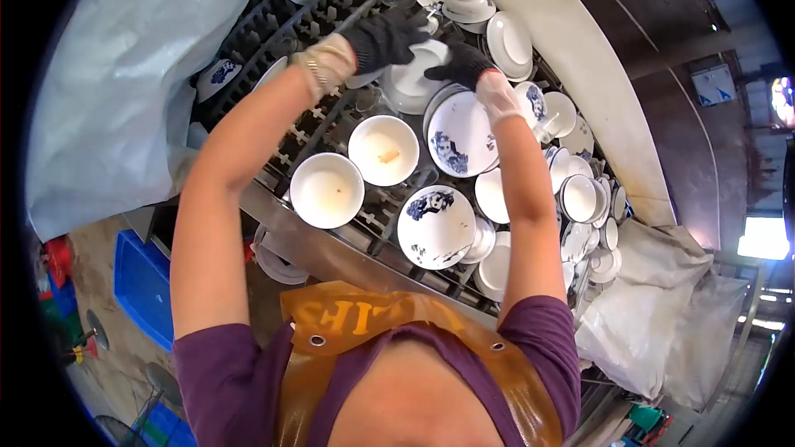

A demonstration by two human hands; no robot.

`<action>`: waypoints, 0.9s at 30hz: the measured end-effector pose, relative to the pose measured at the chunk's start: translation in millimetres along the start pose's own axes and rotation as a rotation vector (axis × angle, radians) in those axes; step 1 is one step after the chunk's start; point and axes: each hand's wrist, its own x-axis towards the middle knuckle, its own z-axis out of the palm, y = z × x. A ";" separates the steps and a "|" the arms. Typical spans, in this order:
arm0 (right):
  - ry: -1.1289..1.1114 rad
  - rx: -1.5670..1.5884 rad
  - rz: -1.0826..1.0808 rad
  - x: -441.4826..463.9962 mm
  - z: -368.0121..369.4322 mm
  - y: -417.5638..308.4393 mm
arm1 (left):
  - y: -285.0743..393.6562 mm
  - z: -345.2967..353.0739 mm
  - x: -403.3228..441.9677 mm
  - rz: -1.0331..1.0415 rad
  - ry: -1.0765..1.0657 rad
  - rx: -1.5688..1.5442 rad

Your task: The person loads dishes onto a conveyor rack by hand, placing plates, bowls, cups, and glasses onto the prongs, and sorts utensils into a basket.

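Light glares through an opening [763, 238] at right, near corrugated sheeting [752, 41]; a brownish floor [120, 356] shows lower left

At upper centre, a round white ceramic dish [411, 84] lies between the black-gloved left hand [385, 38] and right hand [460, 66]. Below left, on the dark pegged rack [334, 13], two round white bowls [326, 190] stand upper left of a round blue-patterned white plate [436, 230]. A rectangular blue plastic bin [142, 290] lies lower left.
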 end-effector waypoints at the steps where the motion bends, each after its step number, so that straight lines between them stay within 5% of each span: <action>1: 0.068 0.053 0.032 -24.7 -17.6 -26.8 | -13.7 -10.5 -13.8 0.084 0.198 0.090; 2: 0.141 0.106 0.061 -51.0 -40.1 -59.1 | -34.4 -17.9 -35.1 0.170 0.397 0.188; 4: 0.225 -0.078 -0.166 -76.6 -67.1 -90.5 | -63.5 -33.4 -64.6 -0.085 0.360 0.050; 6: 0.306 -0.384 -0.669 -68.6 -71.7 -97.7 | -51.0 -66.4 -79.4 -0.469 0.398 -0.178; 7: 0.324 -0.395 -0.715 -55.8 -60.2 -97.8 | -34.8 -89.3 -73.3 -0.464 0.382 -0.189; 9: 0.335 -0.496 -0.702 -24.8 -32.5 -98.5 | 2.4 -130.5 -44.4 -1.104 0.180 -0.829; 10: 0.322 -0.575 -0.640 -12.9 -14.3 -91.0 | -3.7 -113.7 -45.1 -1.096 0.184 -0.831; 12: 0.481 -0.673 -0.734 -12.7 -5.6 -82.7 | -35.6 -34.0 -57.6 -0.719 0.110 -0.335; 14: 0.484 -0.215 -0.219 -32.4 -16.8 -86.6 | -57.5 44.7 -74.2 -0.648 0.065 -0.322; 16: 0.614 -0.049 -0.257 -38.9 12.3 -42.7 | -37.5 28.4 -76.6 -0.677 0.171 -0.216; 18: 0.450 -0.441 -0.162 -52.8 18.7 -28.0 | -17.4 1.2 -62.4 -0.708 0.365 -0.231; 20: 0.294 -0.434 -0.155 -60.0 4.6 -25.8 | -32.3 15.3 -39.1 -0.656 0.475 -0.181; 22: 0.300 -0.375 0.046 -55.5 -7.3 -28.0 | -50.9 27.7 -2.4 -0.768 0.109 -0.307; 23: 0.496 -0.411 0.097 -56.5 -11.8 -18.9 | -42.1 24.2 6.8 -0.744 0.023 -0.267; 24: 0.693 -0.453 0.142 -55.7 -17.1 -6.1 | -52.3 61.7 16.5 -0.634 0.165 -0.399; 25: 0.816 -0.730 -0.097 -36.5 -5.1 36.1 | -65.2 93.2 32.7 -0.613 -0.168 -0.348; 26: 0.831 -0.557 -0.064 -21.4 -3.2 49.2 | -74.0 115.8 49.1 -0.578 -0.501 -0.286; 27: 0.792 -0.667 -0.039 -15.5 -13.6 49.1 | -74.3 127.1 58.4 -0.605 -0.613 -0.340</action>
